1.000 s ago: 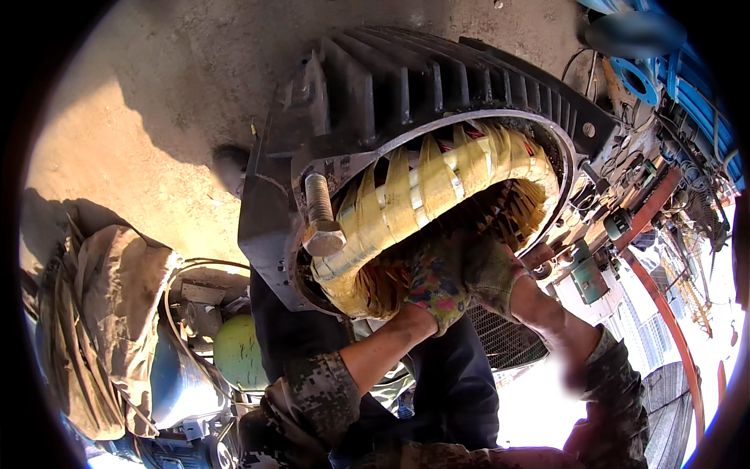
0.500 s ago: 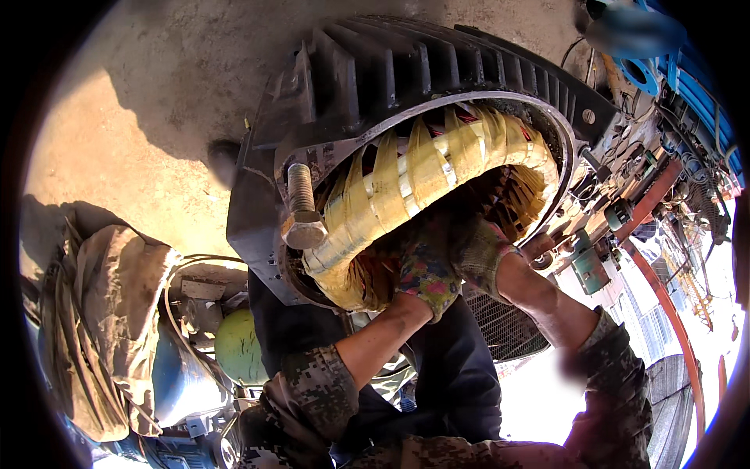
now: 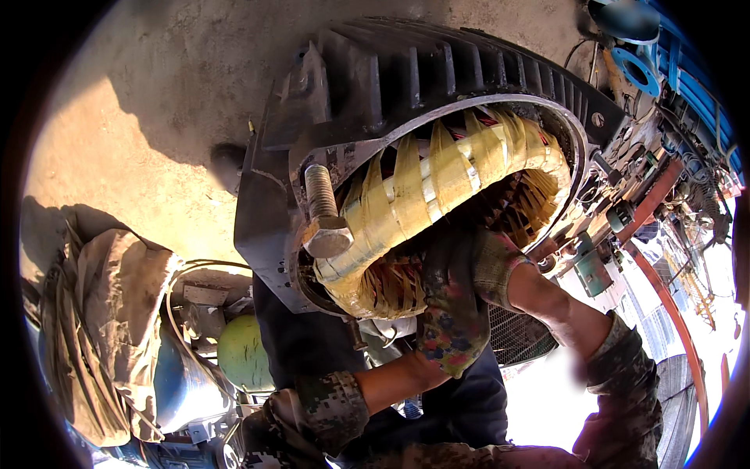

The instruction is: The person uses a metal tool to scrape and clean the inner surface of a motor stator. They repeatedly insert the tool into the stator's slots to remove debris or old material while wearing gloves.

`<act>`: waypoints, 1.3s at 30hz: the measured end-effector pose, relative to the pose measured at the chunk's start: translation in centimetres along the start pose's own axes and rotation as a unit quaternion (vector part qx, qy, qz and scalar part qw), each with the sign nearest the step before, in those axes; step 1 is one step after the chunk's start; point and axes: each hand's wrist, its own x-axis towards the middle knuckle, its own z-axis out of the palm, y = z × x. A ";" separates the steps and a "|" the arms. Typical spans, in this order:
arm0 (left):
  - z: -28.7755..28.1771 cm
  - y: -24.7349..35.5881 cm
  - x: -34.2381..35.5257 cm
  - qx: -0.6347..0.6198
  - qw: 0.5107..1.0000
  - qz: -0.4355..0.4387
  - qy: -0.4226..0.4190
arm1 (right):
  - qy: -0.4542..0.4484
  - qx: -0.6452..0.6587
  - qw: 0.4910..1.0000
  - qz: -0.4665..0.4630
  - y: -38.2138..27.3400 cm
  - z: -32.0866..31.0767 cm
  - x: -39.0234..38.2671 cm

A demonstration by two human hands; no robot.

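Observation:
In front of me is a big black finned motor housing, its round end facing me. Inside its rim runs a thick ring of winding wrapped in yellow tape. My left hand, in a floral-patterned glove, lies at the near edge of the bore, its fingers lost in the dark. My right hand, in a similar worn glove, reaches into the bore beside it; those fingers are hidden too. Whether either hand holds anything is not visible. A large hex bolt stands out at the rim's left.
At the left, brown cloth hangs over a blue rounded object, near a green rounded tank. Right of the housing are cluttered metal parts, a green cylindrical part and a reddish curved bar. Blue metalwork with a flange stands far right.
My left hand has drawn partly back out of the bore, toward me. My right hand stays inside. The housing appears slightly further right in the view.

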 end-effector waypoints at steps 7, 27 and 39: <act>0.7 -0.5 1.2 0.051 0.990 0.031 0.124 | -0.041 0.006 0.998 -0.038 0.0 -0.3 2.0; 0.9 -1.1 0.2 -0.043 0.989 0.105 0.097 | 0.272 0.486 0.813 0.167 -1.4 -1.0 -5.5; 0.2 -1.2 -0.1 0.159 0.970 0.184 -0.002 | 0.133 0.933 0.291 0.163 -16.3 13.2 -9.0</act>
